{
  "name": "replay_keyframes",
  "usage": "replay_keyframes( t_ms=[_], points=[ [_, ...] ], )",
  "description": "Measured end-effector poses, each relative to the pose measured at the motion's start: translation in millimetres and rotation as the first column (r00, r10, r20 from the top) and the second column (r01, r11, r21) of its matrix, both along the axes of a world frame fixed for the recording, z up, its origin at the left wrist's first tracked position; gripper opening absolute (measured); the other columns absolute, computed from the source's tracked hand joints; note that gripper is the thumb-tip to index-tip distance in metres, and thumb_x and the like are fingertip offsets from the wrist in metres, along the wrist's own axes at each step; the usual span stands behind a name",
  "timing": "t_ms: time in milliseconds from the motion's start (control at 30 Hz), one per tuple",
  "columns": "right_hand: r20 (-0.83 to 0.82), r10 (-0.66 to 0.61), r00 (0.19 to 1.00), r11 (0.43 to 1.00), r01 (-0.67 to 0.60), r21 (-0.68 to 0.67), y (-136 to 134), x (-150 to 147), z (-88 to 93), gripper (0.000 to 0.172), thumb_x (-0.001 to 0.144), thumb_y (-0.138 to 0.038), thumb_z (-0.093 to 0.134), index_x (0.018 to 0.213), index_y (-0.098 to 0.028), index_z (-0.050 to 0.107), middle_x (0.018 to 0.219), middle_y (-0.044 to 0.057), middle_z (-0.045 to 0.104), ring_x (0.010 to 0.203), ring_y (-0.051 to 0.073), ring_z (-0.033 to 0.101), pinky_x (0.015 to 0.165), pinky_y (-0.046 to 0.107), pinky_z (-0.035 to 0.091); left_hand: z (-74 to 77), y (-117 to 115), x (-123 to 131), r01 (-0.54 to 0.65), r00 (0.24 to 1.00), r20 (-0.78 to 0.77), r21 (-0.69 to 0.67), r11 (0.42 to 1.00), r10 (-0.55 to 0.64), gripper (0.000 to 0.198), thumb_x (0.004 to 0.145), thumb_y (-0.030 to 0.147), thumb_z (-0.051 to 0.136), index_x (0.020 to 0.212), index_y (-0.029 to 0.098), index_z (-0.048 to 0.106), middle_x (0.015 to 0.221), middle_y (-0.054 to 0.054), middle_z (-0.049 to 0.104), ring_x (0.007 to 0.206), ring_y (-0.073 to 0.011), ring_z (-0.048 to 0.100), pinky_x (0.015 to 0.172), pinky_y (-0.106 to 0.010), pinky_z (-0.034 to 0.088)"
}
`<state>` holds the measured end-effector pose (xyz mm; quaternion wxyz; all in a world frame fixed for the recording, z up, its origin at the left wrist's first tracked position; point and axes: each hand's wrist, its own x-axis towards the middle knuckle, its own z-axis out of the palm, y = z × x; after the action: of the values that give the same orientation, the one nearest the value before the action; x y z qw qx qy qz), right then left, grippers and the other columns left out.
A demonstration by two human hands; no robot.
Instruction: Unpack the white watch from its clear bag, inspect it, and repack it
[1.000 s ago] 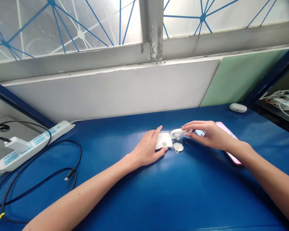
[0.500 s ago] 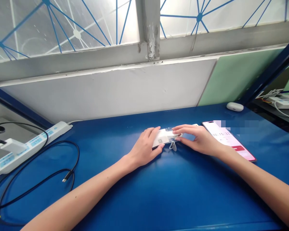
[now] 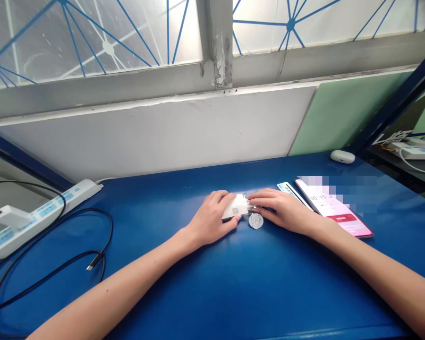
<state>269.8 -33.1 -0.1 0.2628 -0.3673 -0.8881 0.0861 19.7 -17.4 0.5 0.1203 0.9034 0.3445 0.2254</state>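
My left hand is closed around the left part of a small flat white box with a dark square code printed on it. At the box's right end, my right hand has its fingertips pressed on a piece of clear plastic. What lies under those fingertips is partly hidden. Just below them a round silvery-white disc with a scalloped edge faces upward. It seems joined to the plastic. Both hands rest low over the blue table.
Right of my hands, a phone showing a timer lies beside a light blue and white card. A white earbud case stands at the back right. At left are a power strip and a black cable.
My right hand has come down and slightly left against the box's end, uncovering the card beside the phone. The disc has turned from nearly edge-on to face upward. My left hand keeps its hold.
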Motion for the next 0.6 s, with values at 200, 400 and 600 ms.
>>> replay_keyframes(
  t_ms=[200, 400, 600],
  points=[
    [0.021, 0.036, 0.999, 0.999, -0.036, -0.02, -4.4, -4.0, 3.9, 0.028, 0.097, -0.019, 0.048, 0.117, -0.018, 0.067, 0.122, 0.01, 0.069, 0.113, 0.024, 0.063, 0.096, 0.04, 0.052, 0.1, -0.5, -0.4, -0.005, 1.0, -0.015, -0.008, 1.0, 0.005, 0.043, 0.091, 0.034, 0.059, 0.129, 0.017, 0.052, 0.122, -0.014, 0.056, 0.113, -0.0284, 0.053, 0.098, -0.044, 0.047],
    [0.081, -0.056, 0.995, 0.997, 0.052, 0.055, -4.1, -0.1, 10.0, 0.027, 0.097, -0.024, 0.049, 0.117, -0.019, 0.067, 0.118, 0.011, 0.071, 0.108, 0.026, 0.065, 0.09, 0.042, 0.054, -0.4, -0.4, -0.4, -0.003, 1.0, -0.005, -0.002, 1.0, 0.003, 0.043, 0.091, 0.034, 0.059, 0.129, 0.017, 0.052, 0.123, -0.014, 0.056, 0.114, -0.0285, 0.052, 0.099, -0.044, 0.047],
    [0.098, -0.173, 0.98, 0.983, 0.165, 0.086, -2.5, 2.4, 10.4, 0.029, 0.098, -0.027, 0.046, 0.112, -0.017, 0.069, 0.106, 0.011, 0.076, 0.095, 0.027, 0.071, 0.082, 0.041, 0.056, -0.6, -0.7, -0.4, -0.005, 1.0, 0.013, -0.006, 1.0, 0.006, 0.043, 0.089, 0.032, 0.06, 0.13, 0.018, 0.052, 0.124, -0.014, 0.056, 0.115, -0.0288, 0.052, 0.099, -0.045, 0.047]
  ],
)
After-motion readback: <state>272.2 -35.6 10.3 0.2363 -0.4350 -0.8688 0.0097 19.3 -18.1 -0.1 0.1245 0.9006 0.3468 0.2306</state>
